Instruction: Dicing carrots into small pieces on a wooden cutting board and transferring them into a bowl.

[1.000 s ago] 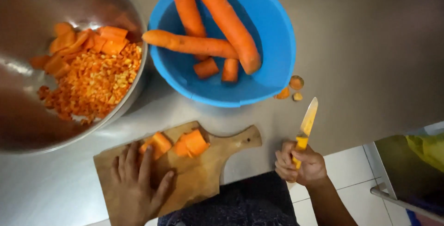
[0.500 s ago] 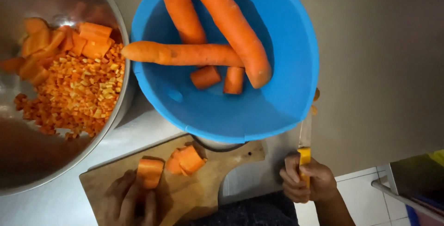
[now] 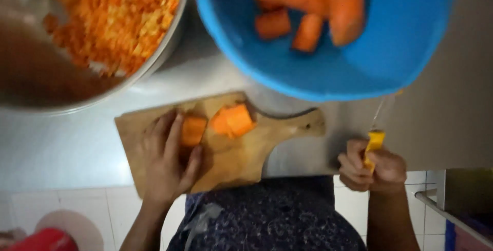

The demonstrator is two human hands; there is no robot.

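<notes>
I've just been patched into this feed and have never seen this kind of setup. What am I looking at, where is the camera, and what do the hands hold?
There is no machine here: a person works with two bare hands, and the single camera sits on their head, looking straight down.

The left hand rests on a wooden cutting board and its fingers grip an orange carrot chunk. A second carrot piece lies loose on the board beside it.

The right hand, off the board, is closed around a knife with a yellow handle, blade pointing away from the body.

Beyond the board stand a blue bowl with whole and cut carrots, and a metal bowl of finely diced carrot. The picture is blurred.
</notes>
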